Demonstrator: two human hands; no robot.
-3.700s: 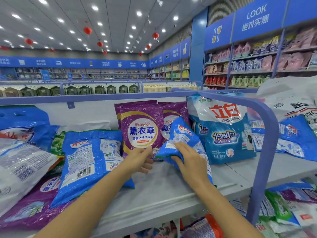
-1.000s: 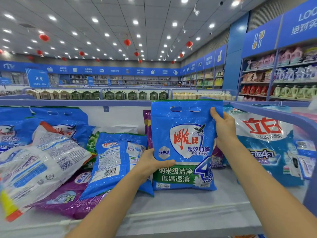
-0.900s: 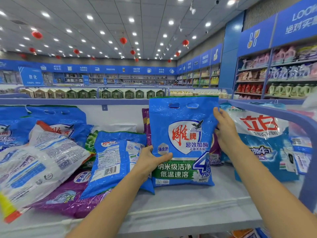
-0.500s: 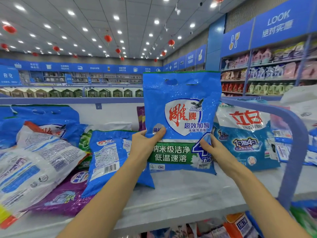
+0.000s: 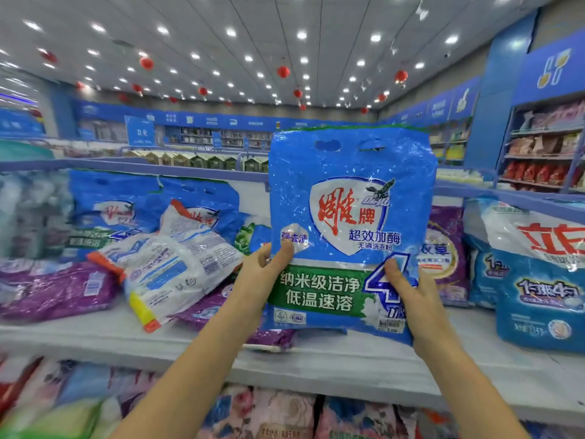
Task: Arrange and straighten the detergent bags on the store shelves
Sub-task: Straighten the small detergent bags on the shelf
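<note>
I hold a blue detergent bag (image 5: 348, 229) with a red-and-white shield logo upright above the white shelf (image 5: 316, 359). My left hand (image 5: 262, 270) pinches its left edge, thumb on the front. My right hand (image 5: 408, 289) grips its lower right part, thumb on the front. Behind it to the left stand two matching blue bags (image 5: 114, 210). A white bag (image 5: 171, 267) with an orange-yellow end lies tilted on flat purple bags (image 5: 57, 289).
An upright purple bag (image 5: 446, 255) and a large blue-and-white bag (image 5: 535, 280) stand at the right. A blue rail (image 5: 506, 194) runs along the shelf's back. Pink and blue bags (image 5: 285, 413) fill the lower shelf. Stocked wall shelves (image 5: 544, 153) stand far right.
The bag has been lifted off the shelf and carried left, toward the matching blue bags. My right hand dropped from its top corner to its lower right part.
</note>
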